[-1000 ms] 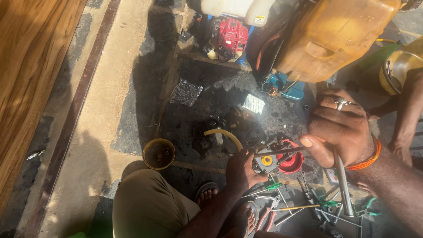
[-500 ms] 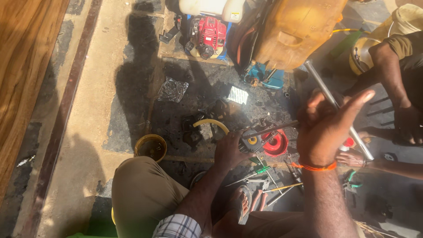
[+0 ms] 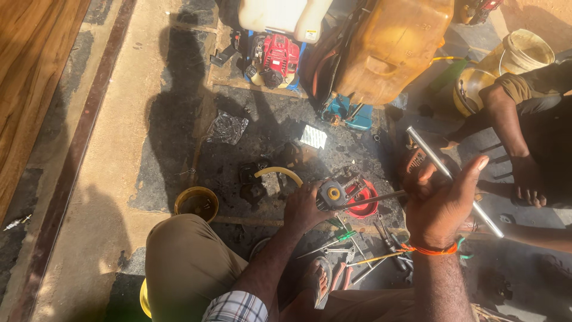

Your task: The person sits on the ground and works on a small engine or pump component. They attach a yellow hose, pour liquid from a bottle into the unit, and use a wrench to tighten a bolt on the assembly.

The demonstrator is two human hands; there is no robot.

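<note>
While small engine part (image 3: 331,194) is steadied low by left hand (image 3: 302,209), right hand (image 3: 442,203) seen raised further than half second ago, T-shaped metal wrench (image 3: 453,179) swung up. Wrench tip kept at part, above red bowl (image 3: 363,206). Left grip closed round part; right grip wrapped loosely on wrench, forefinger extended. Tools scattered on floor (image 3: 119,149).
</note>
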